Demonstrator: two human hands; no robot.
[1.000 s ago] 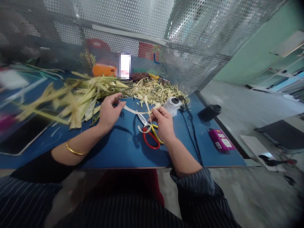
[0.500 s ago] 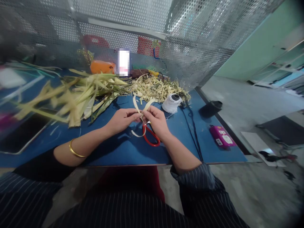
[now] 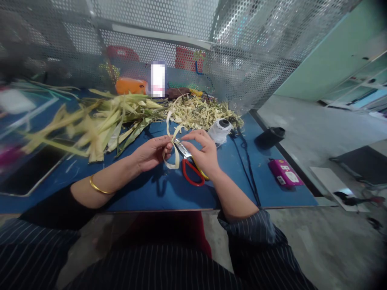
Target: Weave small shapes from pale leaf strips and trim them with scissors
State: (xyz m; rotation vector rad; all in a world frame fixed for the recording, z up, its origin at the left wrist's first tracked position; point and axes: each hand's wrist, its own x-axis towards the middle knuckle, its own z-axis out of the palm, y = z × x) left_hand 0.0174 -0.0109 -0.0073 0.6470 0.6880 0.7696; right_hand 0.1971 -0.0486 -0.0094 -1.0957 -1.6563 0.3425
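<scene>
My left hand (image 3: 152,153) pinches a pale, narrow strip of dried husk (image 3: 172,165) that loops below the fingers. Its upper ends stand up and curl away above the fingertips. My right hand (image 3: 203,151) is just to the right, thumb and fingers apart, with nothing visible between them. Below it on the blue table lie scissors (image 3: 183,150) with one red and one yellow handle, their blades pointing toward the left hand. Behind the right hand stands a spool of white thread (image 3: 218,135).
Long husk leaves (image 3: 117,117) are heaped at the left, and shredded husk (image 3: 201,110) lies at the back against perforated metal mesh (image 3: 157,24). A black cord (image 3: 246,161), a black cylinder (image 3: 269,138) and a purple box (image 3: 285,173) are on the right. A dark flat tablet-like panel (image 3: 27,173) lies left.
My right hand has let go of the husk strip and opened, moving slightly right. My left hand has shifted slightly left with the strip, leaving more of the scissors visible.
</scene>
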